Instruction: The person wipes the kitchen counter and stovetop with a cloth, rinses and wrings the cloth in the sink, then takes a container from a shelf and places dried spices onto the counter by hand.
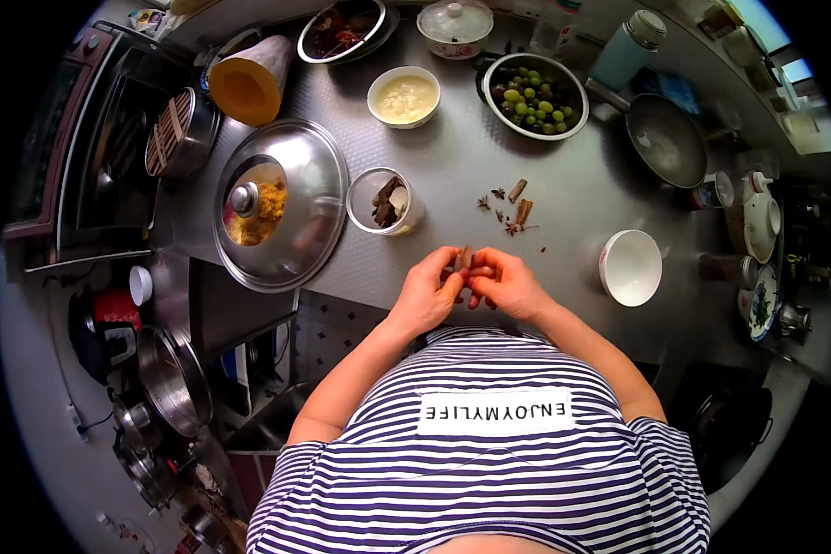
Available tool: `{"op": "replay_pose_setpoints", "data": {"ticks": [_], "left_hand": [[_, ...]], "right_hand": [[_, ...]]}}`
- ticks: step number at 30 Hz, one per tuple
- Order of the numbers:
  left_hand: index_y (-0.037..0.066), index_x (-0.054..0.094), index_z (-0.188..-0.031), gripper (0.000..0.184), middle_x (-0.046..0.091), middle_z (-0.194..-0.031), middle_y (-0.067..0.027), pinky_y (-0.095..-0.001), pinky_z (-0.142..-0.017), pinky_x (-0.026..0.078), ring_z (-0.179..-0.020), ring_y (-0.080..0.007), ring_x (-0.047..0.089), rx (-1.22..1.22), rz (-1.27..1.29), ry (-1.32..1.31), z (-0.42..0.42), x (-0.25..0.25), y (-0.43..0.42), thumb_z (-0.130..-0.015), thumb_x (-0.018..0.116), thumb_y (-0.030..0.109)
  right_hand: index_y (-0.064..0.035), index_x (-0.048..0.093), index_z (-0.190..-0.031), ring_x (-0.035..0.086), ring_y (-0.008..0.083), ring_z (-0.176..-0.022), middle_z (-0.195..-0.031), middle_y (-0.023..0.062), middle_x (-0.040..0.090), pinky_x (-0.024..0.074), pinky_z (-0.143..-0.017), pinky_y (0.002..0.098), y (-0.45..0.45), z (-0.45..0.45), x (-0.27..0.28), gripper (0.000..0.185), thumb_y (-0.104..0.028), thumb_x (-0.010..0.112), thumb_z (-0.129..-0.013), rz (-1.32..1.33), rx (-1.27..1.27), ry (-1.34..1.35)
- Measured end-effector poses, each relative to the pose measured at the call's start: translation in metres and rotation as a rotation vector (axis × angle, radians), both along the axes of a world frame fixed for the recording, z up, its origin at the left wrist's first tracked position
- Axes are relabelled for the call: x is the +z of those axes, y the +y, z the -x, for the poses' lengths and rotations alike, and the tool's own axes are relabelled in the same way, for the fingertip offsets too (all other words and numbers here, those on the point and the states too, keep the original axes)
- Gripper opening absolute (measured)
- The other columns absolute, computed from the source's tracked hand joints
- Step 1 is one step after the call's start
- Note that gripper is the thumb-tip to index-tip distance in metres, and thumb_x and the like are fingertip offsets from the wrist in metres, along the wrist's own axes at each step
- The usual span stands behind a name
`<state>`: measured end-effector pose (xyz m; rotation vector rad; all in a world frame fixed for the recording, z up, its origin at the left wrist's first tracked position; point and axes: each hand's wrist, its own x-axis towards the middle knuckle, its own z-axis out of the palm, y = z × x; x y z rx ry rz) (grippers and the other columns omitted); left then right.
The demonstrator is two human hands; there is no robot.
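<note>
My left hand [427, 290] and my right hand [510, 284] meet at the counter's near edge, just in front of the striped shirt. The fingers of both are closed on a brown piece of cinnamon stick [464, 258], whose upper end shows between them; the lower part is hidden. Beyond my right hand, two loose cinnamon pieces [523, 213] lie on the metal counter [462, 175] with several star anise [511, 228]. A clear plastic tub [414, 214] to the left holds dark brown chunks and a pale piece. An upright white bowl [631, 268] is farther right.
A large glass-windowed lid [321, 198] covers yellow food at left. Farther back are a bowl of pale yellow contents [404, 98], a basin of grapes [537, 97], a lidded pot [455, 30] and a cut pumpkin [249, 83]. A frying pan [667, 143] sits at right.
</note>
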<state>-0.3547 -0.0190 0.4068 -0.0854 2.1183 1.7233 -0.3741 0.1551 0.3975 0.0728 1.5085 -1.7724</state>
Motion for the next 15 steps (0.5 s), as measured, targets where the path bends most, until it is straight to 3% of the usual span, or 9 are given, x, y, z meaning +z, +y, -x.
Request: {"op": "replay_pose_setpoints", "data": {"ticks": [1, 6, 8, 11, 15], "left_hand": [[-0.002, 0.049, -0.116, 0.025, 0.06, -0.091, -0.0079, -0.0292, -0.065, 0.052, -0.077, -0.0141, 0.059, 0.006, -0.058, -0.133, 0.001, 0.004, 0.003, -0.092, 0.048, 0.005], [-0.003, 0.048, -0.114, 0.025, 0.062, -0.086, -0.0102, -0.0282, -0.06, 0.049, -0.07, -0.0165, 0.06, -0.229, 0.174, 0.011, -0.007, 0.004, -0.003, -0.09, 0.048, 0.002], [0.0, 0.047, -0.107, 0.021, 0.061, -0.08, -0.0182, -0.0386, -0.057, 0.046, -0.066, -0.0305, 0.061, -0.153, 0.181, 0.135, -0.012, 0.006, -0.001, -0.088, 0.051, 0.005], [0.001, 0.046, -0.106, 0.02, 0.061, -0.079, -0.0194, -0.0384, -0.059, 0.046, -0.065, -0.034, 0.06, -0.096, 0.259, 0.306, -0.018, -0.006, 0.0, -0.088, 0.053, 0.006], [0.001, 0.046, -0.104, 0.017, 0.06, -0.077, -0.0178, -0.0352, -0.058, 0.046, -0.062, -0.0307, 0.059, -0.06, 0.182, 0.374, -0.02, -0.005, 0.002, -0.09, 0.052, 0.008]], "right_hand": [[0.0001, 0.055, -0.102, 0.059, 0.0093, -0.063, -0.087, 0.0054, 0.064, 0.0409, -0.05, 0.021, -0.001, -0.002, -0.001, 0.016, -0.009, 0.052, -0.088, 0.003, 0.0, 0.03], [-0.0033, 0.055, -0.097, 0.054, 0.0074, -0.059, -0.077, 0.0024, 0.06, 0.0409, -0.05, 0.0201, 0.005, -0.006, -0.014, 0.015, -0.018, 0.051, -0.094, -0.104, 0.002, 0.134], [-0.0038, 0.055, -0.093, 0.05, 0.0056, -0.056, -0.076, 0.0015, 0.06, 0.0402, -0.049, 0.019, 0.007, -0.002, -0.007, 0.019, -0.023, 0.051, -0.095, -0.048, 0.06, -0.003], [-0.0044, 0.054, -0.09, 0.05, 0.004, -0.057, -0.074, 0.0013, 0.059, 0.0391, -0.047, 0.0174, 0.005, 0.001, 0.001, 0.018, -0.021, 0.049, -0.095, 0.082, 0.038, -0.11], [-0.005, 0.054, -0.089, 0.05, 0.0038, -0.056, -0.073, 0.0013, 0.058, 0.0382, -0.046, 0.0165, 0.003, 0.002, 0.005, 0.015, -0.017, 0.048, -0.095, 0.097, 0.028, -0.16]]}}
